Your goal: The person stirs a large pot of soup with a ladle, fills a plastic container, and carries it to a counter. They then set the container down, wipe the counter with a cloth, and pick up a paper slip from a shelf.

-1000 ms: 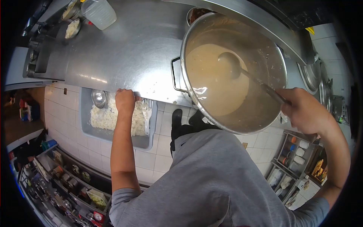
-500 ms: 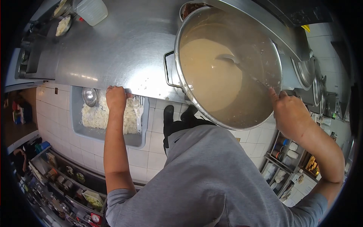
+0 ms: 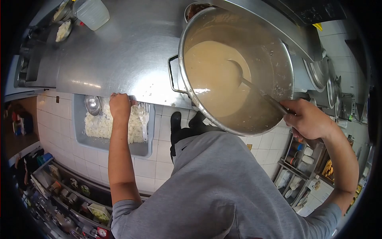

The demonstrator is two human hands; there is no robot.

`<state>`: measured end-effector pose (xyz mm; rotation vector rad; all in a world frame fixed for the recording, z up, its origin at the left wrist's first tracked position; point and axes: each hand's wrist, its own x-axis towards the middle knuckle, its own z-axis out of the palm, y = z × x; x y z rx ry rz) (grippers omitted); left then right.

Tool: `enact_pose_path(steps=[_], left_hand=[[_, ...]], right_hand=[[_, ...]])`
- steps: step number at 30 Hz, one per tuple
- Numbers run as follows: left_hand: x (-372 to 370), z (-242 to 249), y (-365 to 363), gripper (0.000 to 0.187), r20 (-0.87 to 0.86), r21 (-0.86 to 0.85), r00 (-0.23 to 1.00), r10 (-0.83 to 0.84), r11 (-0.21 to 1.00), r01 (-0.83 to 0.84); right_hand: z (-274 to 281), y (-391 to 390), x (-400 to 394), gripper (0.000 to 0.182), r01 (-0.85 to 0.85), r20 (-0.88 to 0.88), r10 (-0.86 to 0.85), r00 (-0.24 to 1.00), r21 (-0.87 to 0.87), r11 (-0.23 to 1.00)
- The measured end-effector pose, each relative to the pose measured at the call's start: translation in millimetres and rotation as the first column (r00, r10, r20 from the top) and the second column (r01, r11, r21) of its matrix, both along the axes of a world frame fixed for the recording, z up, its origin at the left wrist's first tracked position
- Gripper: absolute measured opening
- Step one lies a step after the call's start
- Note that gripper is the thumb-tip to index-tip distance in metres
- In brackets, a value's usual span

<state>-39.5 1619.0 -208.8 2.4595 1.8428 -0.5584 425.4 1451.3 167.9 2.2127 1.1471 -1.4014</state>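
right hand (image 3: 308, 119) gripping ladle (image 3: 254, 89) in pot (image 3: 278, 51), left hand (image 3: 120, 105) on counter edge (image 3: 119, 59)

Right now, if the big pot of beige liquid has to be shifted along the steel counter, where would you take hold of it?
Probably the dark loop handle on the pot wall, reached from the left hand side. It juts sideways over bare counter, with an open gap for fingers. The right hand holds the ladle across the opposite rim, and any matching handle there is not visible.

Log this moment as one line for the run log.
right hand: grips ladle handle, bowl sunk in beige liquid | pot: on steel counter | left hand: on counter edge, above gray tub of rice
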Motion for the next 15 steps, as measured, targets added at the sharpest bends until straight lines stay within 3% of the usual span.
enact_pose_path(steps=[4, 6, 10, 12, 15], left_hand=[[-1.9, -4.6, 2.2, 0.057, 0.004, -0.030, 1.000, 0.003, 1.000, -0.003], [-4.4, -10.9, 1.9, 0.057, 0.008, -0.030, 1.000, 0.001, 1.000, -0.001], [-6.6, -12.2, 0.5, 0.058, 0.013, 0.022, 0.999, -0.033, 0.999, 0.032], [-4.4, -8.4, 0.6, 0.059, 0.010, 0.021, 0.999, -0.032, 0.999, 0.032], [-0.6, -3.1, 0.6, 0.061, 0.018, -0.014, 1.000, -0.015, 1.000, 0.015]], right_hand=[[-2.3, 1.9, -7.6, 0.032, 0.075, -0.033, -0.076, 0.997, -0.008, 0.997], [-10.6, 2.2, -5.1, 0.046, 0.133, -0.118, -0.132, 0.984, 0.003, 0.991], [-20.1, 7.3, -9.0, 0.046, 0.239, -0.170, -0.236, 0.957, 0.001, 0.971], [-25.0, 9.3, -8.9, 0.027, 0.298, -0.246, -0.289, 0.925, 0.001, 0.955], [-37.8, 9.4, -3.6, 0.028, 0.387, -0.341, -0.365, 0.866, -0.005, 0.922]])
